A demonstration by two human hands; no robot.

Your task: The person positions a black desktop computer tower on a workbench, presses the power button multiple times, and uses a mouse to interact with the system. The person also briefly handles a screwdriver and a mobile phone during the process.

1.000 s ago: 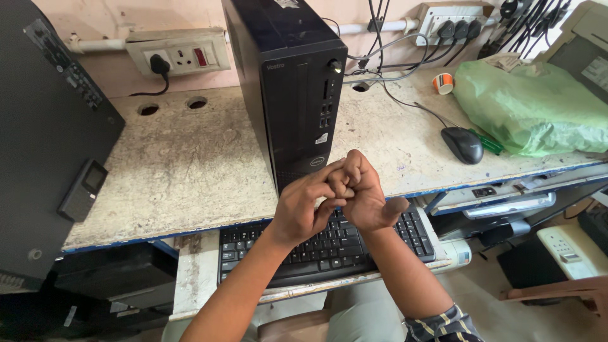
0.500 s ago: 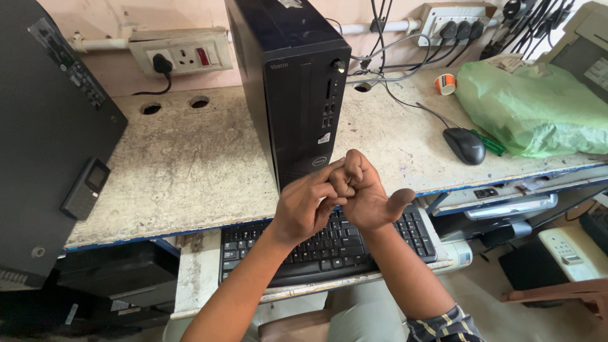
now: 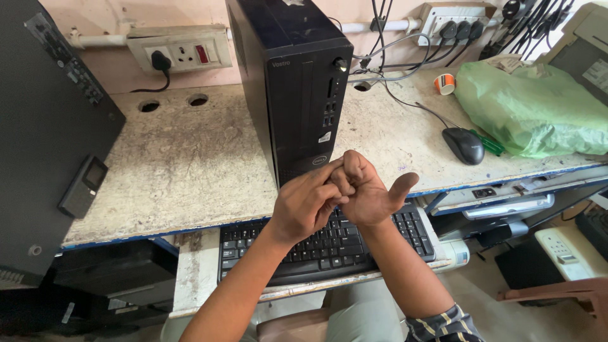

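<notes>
My left hand (image 3: 304, 206) and my right hand (image 3: 367, 190) meet in the air above a black keyboard (image 3: 329, 250) on a pull-out shelf. The right hand's fingers are curled into the palm and its thumb sticks out to the right. The left hand's fingers close around those curled fingers. I see no object in either hand. Just behind the hands a black desktop tower (image 3: 297, 82) stands upright on the worn desk (image 3: 177, 164).
A black mouse (image 3: 463, 144) and a green plastic bag (image 3: 532, 111) lie on the desk's right side, with a small tape roll (image 3: 444, 83) behind. A wall socket (image 3: 180, 50) and a power strip (image 3: 456, 16) line the back. A large black panel (image 3: 44, 126) leans at left.
My right thumb has swung outward to the right. Both hands stay joined in nearly the same spot.
</notes>
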